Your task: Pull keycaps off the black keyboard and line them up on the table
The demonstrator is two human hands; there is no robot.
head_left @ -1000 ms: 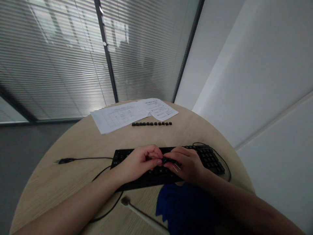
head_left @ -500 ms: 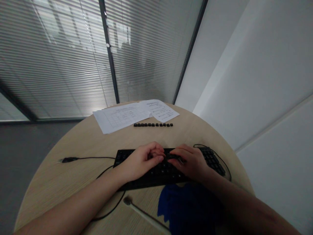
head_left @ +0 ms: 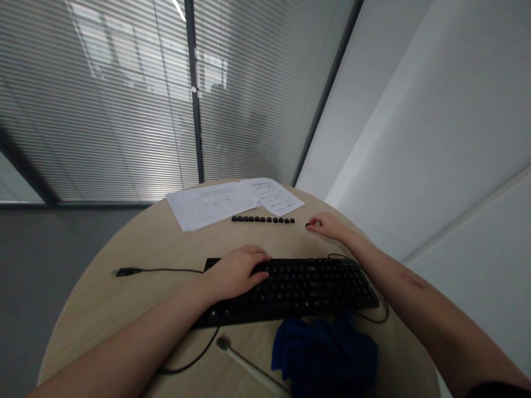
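keycap in a pinch of right fingers, left fingers apart on keyboard

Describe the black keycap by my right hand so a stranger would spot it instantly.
On the round table, beyond the black keyboard, runs a row of black keycaps. Past the row's right end, your right hand touches the keycap. Unlike the others, it is outside the row, across a gap.
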